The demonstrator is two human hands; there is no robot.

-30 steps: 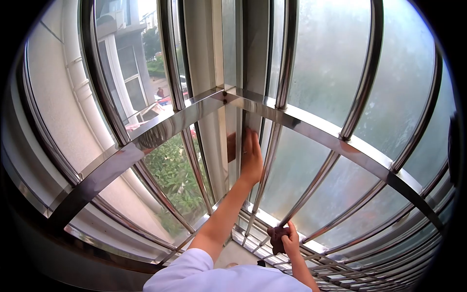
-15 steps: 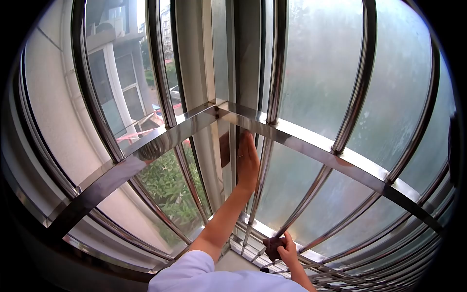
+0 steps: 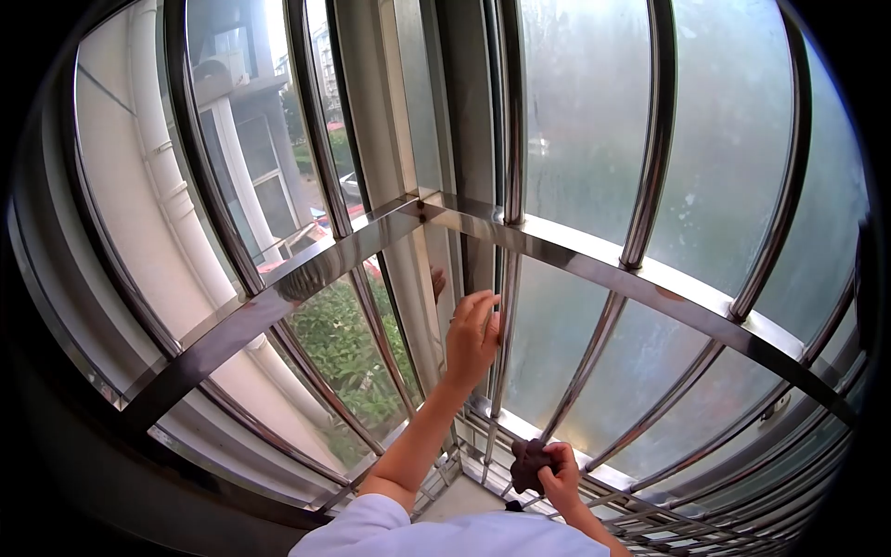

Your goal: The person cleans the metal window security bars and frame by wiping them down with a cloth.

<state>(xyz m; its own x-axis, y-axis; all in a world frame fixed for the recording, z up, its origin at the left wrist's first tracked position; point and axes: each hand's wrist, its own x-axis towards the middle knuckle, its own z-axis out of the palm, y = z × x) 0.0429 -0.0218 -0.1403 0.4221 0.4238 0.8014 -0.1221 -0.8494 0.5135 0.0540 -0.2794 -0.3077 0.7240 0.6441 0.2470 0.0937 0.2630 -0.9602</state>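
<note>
My left hand [image 3: 471,342] is raised below the horizontal steel rail [image 3: 566,249], near the corner of the window. Its fingers are loosely bent and apart, with nothing visible in them. The fingertips and thumb are right beside a vertical steel bar [image 3: 507,278]; whether they touch it I cannot tell. Lower down, my right hand [image 3: 562,481] is closed on a crumpled dark brown cloth [image 3: 529,466], in front of the lower bars. Behind the bars at right stands a misted glass pane [image 3: 585,121].
Steel bars run up both sides of the corner, with a lower metal grille [image 3: 650,529] at bottom right. Dark and pale window-frame posts [image 3: 464,102] stand at the corner. Through the left glass show green bushes [image 3: 343,343], a white pipe [image 3: 176,204] and a building.
My left hand has come down from the frame post behind the rail, and its straight fingers have bent. My right hand still holds the cloth. The view has shifted slightly.
</note>
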